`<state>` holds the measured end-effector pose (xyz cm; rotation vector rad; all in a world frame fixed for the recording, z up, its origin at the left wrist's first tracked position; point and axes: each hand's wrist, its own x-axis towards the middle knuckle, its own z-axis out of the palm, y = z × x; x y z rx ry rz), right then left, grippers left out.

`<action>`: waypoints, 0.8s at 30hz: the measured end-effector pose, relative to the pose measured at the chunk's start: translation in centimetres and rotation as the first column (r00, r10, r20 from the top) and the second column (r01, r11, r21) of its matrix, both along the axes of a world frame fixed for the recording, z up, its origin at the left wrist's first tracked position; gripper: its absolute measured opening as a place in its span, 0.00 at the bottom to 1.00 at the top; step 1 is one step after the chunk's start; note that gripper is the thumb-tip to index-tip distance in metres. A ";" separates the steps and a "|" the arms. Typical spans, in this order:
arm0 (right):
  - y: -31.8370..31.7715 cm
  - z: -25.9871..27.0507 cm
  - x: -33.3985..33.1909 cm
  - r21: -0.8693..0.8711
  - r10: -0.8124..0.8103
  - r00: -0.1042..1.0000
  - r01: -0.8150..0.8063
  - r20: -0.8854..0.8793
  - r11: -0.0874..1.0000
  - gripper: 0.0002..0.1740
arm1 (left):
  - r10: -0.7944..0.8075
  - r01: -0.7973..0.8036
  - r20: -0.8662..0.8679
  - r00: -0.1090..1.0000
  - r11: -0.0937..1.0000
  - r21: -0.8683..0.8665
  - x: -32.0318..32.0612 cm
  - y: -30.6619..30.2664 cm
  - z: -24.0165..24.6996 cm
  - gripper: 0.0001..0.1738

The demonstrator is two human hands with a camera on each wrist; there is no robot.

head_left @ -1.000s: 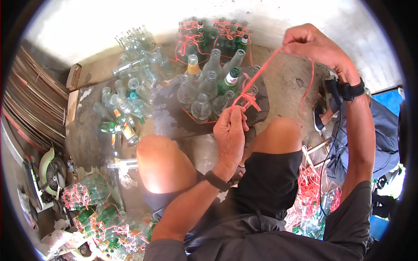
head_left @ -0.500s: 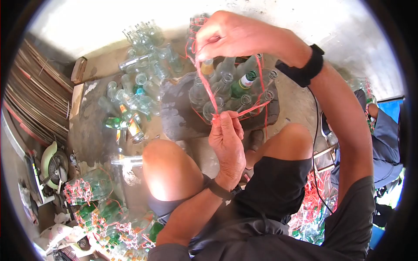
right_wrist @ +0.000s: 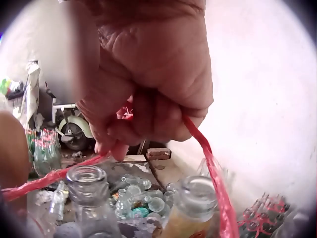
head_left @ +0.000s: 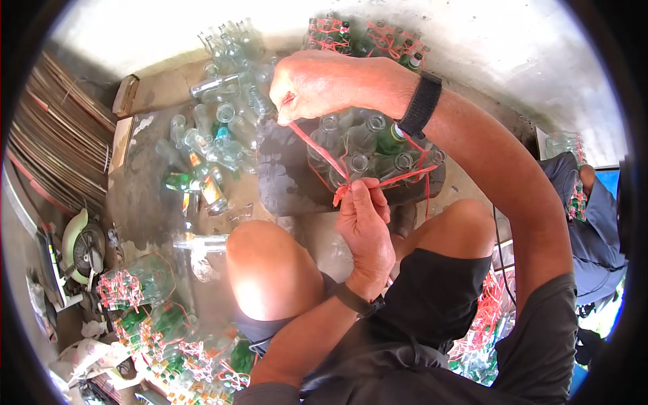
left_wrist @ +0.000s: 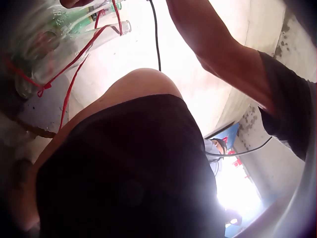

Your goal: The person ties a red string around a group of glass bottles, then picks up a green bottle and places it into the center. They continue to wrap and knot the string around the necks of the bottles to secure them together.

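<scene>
Several glass bottles [head_left: 361, 138], mostly clear with a green one among them, stand bunched upright on a dark slab [head_left: 283, 182]. Red plastic string [head_left: 317, 146] runs around the bunch. At its near side my left hand [head_left: 368, 236] pinches the string by a knotted tuft between thumb and fingers. My right hand [head_left: 320, 88], raised over the far left of the bunch, grips a strand stretched taut to the left hand. In the right wrist view, string [right_wrist: 210, 163] passes through the curled fingers, above two bottle necks [right_wrist: 86, 191]. The left wrist view shows the string [left_wrist: 74, 62] crossing the bottles.
Loose bottles [head_left: 216, 138] lie left of the slab. Tied bottle bundles stand by the wall [head_left: 486, 61] and at the lower left [head_left: 135, 283]. A heap of red string [head_left: 486, 317] lies beyond my right knee [head_left: 466, 226]. A black cable [head_left: 501, 256] hangs by my right arm.
My right hand has swept from the upper right, over the bottles, to the left, drawing the string with it. My left hand keeps its pinch at the near side. The view has shifted slightly.
</scene>
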<state>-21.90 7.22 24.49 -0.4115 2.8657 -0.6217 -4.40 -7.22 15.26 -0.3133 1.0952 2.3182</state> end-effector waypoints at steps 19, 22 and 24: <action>10.4 1.5 2.2 0.070 -0.261 0.943 0.252 0.207 0.965 0.25 | -0.009 0.011 0.049 0.999 0.999 -0.048 -0.6 0.3 -0.7 0.18; 11.7 3.2 4.1 0.126 -0.270 0.917 0.243 0.293 0.962 0.22 | -0.014 0.016 0.034 0.999 0.998 -0.060 -0.8 0.2 -0.6 0.18; 12.1 4.1 5.5 0.042 -0.214 0.927 0.211 0.309 0.977 0.20 | -0.012 0.015 0.049 0.999 0.998 -0.068 -0.8 0.2 -0.6 0.18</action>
